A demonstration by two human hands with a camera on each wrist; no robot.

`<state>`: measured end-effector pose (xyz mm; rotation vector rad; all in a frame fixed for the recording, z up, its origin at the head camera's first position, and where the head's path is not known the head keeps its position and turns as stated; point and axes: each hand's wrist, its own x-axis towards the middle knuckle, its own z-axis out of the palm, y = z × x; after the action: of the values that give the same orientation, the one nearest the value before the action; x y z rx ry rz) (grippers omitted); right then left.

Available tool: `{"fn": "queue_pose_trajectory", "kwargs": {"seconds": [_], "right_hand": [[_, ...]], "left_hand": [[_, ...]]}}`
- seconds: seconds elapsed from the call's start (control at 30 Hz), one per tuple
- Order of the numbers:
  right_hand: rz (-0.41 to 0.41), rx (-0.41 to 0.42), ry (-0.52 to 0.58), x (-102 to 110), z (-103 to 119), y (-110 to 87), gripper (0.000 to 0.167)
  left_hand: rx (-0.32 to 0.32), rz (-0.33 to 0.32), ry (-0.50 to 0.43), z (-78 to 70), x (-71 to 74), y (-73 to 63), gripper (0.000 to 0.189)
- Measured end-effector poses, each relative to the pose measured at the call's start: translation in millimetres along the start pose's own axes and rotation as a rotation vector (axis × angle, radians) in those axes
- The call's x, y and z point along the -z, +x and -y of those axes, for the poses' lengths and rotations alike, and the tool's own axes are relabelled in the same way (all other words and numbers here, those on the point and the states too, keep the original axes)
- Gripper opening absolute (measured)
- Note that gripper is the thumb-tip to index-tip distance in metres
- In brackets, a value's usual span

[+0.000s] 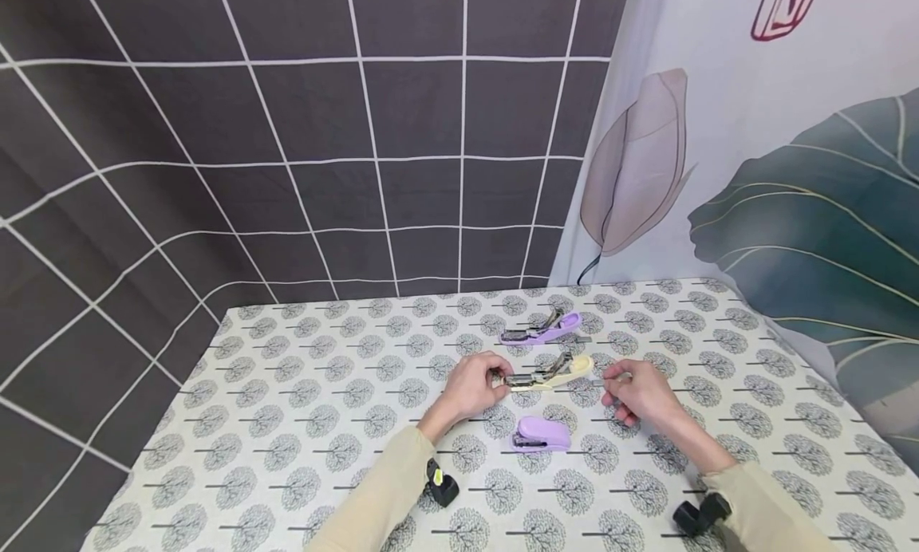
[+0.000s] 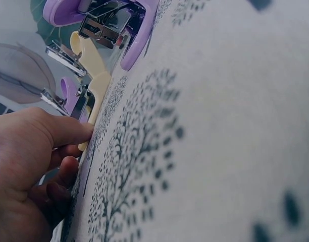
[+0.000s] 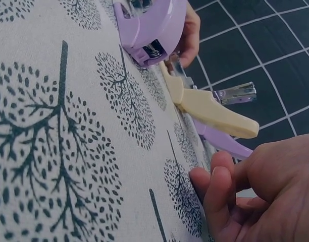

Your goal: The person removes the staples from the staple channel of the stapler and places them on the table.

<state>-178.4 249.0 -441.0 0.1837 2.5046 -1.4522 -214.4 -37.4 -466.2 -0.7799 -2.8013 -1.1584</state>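
Note:
A pale yellow stapler lies opened out on the patterned cloth, its metal magazine exposed and its top swung back to the right. My left hand pinches its left end between thumb and fingers, as the left wrist view shows close up. Just off the stapler's right end is my right hand, fingers curled and thumb against the forefinger. A thin greyish strip shows at those fingertips, too small to tell its kind. In the right wrist view the curled fingers stand near the yellow top.
Behind the yellow stapler lies an opened purple stapler, with a small grey strip beside it. A closed purple stapler sits nearer, between both forearms. A dark gridded curtain hangs behind the table.

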Motion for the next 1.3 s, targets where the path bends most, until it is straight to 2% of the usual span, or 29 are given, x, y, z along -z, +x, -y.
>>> {"fn": "queue_pose_trajectory", "kwargs": {"seconds": [0.2,0.37,0.57,0.67,0.77,0.87,0.97,1.03,1.13,1.3], "right_hand": [[0.017,-0.022,0.043,3.9,2.7,-5.4,0.025],[0.007,0.051,0.032,5.1,9.4,-16.9,0.025],[-0.018,0.237,-0.049,-9.4,22.8,-37.7,0.02],[-0.008,0.424,-0.127,-23.1,29.1,-48.0,0.017],[0.003,0.634,-0.248,-37.9,34.8,-55.4,0.02],[-0.003,0.733,-0.376,-52.3,40.2,-60.2,0.031],[0.018,0.748,-0.449,-64.0,42.7,-62.7,0.038],[0.029,0.751,-0.47,-69.3,43.2,-62.8,0.04],[0.026,0.76,-0.491,-74.1,44.3,-62.9,0.04],[0.019,0.79,-0.539,-77.3,48.6,-62.9,0.037]], "left_hand": [[0.019,0.004,-0.026,1.6,-1.0,-0.1,0.022],[0.018,0.013,-0.066,4.7,-0.1,-1.0,0.023],[0.006,0.015,-0.145,6.2,2.1,-3.9,0.028],[-0.011,-0.021,-0.189,6.9,3.4,-9.4,0.033],[-0.011,-0.046,-0.229,2.6,6.7,-21.0,0.036],[0.005,-0.004,-0.244,-6.3,10.4,-38.0,0.039],[0.002,0.074,-0.233,-17.1,10.0,-54.0,0.04],[-0.006,0.103,-0.217,-22.7,6.9,-61.5,0.042],[-0.027,0.096,-0.177,-27.6,0.0,-67.6,0.043],[-0.041,0.069,-0.086,-30.9,-9.3,-68.7,0.037]]}}
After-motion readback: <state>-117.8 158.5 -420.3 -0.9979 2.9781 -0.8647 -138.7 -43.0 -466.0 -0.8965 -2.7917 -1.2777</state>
